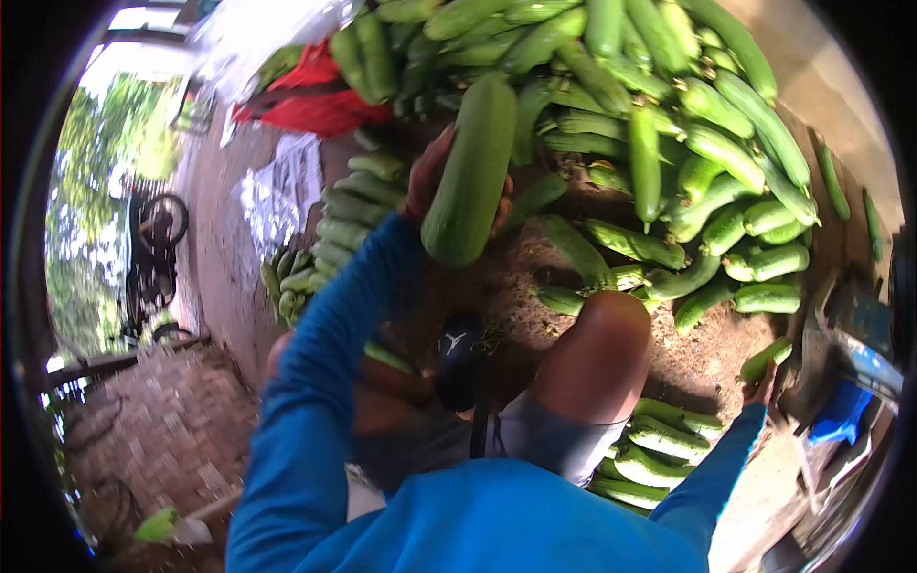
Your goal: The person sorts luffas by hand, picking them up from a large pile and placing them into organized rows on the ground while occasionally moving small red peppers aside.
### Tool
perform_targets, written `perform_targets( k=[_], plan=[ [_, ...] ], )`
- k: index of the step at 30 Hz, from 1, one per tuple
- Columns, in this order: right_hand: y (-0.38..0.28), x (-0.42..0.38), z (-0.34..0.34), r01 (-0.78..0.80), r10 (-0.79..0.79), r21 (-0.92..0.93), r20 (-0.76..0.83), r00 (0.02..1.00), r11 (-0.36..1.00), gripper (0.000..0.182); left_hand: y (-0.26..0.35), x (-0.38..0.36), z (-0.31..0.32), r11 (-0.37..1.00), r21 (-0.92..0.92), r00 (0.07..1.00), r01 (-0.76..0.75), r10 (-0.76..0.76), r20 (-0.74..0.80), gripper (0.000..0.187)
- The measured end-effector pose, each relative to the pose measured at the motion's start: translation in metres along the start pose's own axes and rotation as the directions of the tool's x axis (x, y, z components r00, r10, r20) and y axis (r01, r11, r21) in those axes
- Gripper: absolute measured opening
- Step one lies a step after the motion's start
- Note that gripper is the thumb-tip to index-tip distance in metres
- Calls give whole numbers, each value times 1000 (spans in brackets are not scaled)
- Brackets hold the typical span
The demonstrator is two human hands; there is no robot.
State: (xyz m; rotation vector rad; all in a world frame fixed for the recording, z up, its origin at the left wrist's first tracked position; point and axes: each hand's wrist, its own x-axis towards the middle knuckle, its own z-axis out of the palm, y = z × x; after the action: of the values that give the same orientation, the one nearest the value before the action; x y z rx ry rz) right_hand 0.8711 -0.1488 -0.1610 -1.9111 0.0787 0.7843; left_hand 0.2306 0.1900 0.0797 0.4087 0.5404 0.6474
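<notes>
My left hand (432,172) is wrapped round a large green cucumber (471,167), raised in front of me above my knees. Its fingertips show on the far side of the cucumber. Far out to the right, my right hand (761,390) grips a smaller cucumber (765,360) low over the ground. A big heap of cucumbers (702,143) lies ahead and to the right. Beside my right thigh is a smaller group of cucumbers (659,444). More cucumbers are lined up in a stack (349,220) behind my left forearm.
Around me are a red bag (320,95), a crumpled silvery plastic sheet (282,191) and a woven mat (158,420). A blue plastic item (841,413) lies among clutter at the right. A motorcycle (153,248) stands outside on the left. A wall (855,67) rises behind the heap.
</notes>
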Motion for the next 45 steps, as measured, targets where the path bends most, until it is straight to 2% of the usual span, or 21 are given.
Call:
perform_targets(
  k=[1,2,4,7,9,10,11,13,15,16,17,20,21,23,25,30,31,34,37,43,45],
  plan=[
    [3,3,4,-96,74,131,164,984,987,43,23,-14,-7,987,140,996,85,-85,-7,65],
    [-7,-28,19,-61,37,127,179,983,990,43,46,-30,-14,991,130,999,40,-37,-27,65],
    [-9,-54,23,-36,-48,219,366,929,975,41,89,-74,-23,823,567,948,28,159,-277,55],
    [-17,-101,56,45,-177,296,439,881,954,51,131,-157,-14,854,513,849,-87,333,-410,51],
    [-31,-131,85,222,-317,264,407,857,939,54,151,-219,-48,877,452,812,-166,382,-442,51],
    [-48,-154,100,150,-259,254,482,837,955,60,151,-250,-63,894,393,795,-213,393,-463,51],
    [-69,-179,111,78,-198,233,552,810,969,67,145,-281,-78,891,380,773,-249,419,-476,51],
    [-111,-240,147,58,-150,179,555,818,982,55,122,-338,-99,882,322,709,-344,469,-526,54],
    [-139,-253,170,37,-94,95,709,699,995,50,83,-381,-129,869,271,625,-415,488,-610,56],
    [-147,-270,190,45,-121,130,662,739,990,54,61,-398,-150,851,261,527,-456,494,-692,56],
    [-152,-265,198,232,-245,102,604,759,968,61,37,-413,-169,833,249,425,-494,481,-767,56],
    [-179,-148,231,585,-406,53,770,493,809,77,-34,-433,-197,797,331,237,-506,497,-835,57],
    [-191,-160,253,569,-426,119,788,445,814,82,-56,-436,-205,790,319,222,-523,488,-844,57],
    [-200,-269,294,586,-463,158,783,416,795,78,-95,-438,-222,827,103,309,-553,318,-896,64],
    [-214,-296,339,504,-379,134,822,425,854,71,-119,-428,-228,794,96,243,-600,296,-924,67],
    [-217,-380,399,450,-92,-91,926,367,888,50,-150,-410,-248,734,16,278,-679,276,-920,64],
    [-213,-387,406,485,-78,-63,961,265,872,51,-151,-407,-251,726,9,280,-688,276,-920,64],
    [-196,-421,413,466,-18,-79,979,201,881,52,-147,-398,-257,701,12,288,-713,308,-906,73],
    [-181,-445,418,555,73,-95,995,62,826,54,-126,-387,-252,692,20,315,-721,353,-881,76],
    [-144,-506,406,634,36,-63,998,55,771,54,-96,-366,-264,751,73,312,-656,358,-880,86],
    [-139,-510,406,637,133,-116,991,21,762,55,-87,-362,-264,768,105,277,-631,350,-895,85]
  ],
)
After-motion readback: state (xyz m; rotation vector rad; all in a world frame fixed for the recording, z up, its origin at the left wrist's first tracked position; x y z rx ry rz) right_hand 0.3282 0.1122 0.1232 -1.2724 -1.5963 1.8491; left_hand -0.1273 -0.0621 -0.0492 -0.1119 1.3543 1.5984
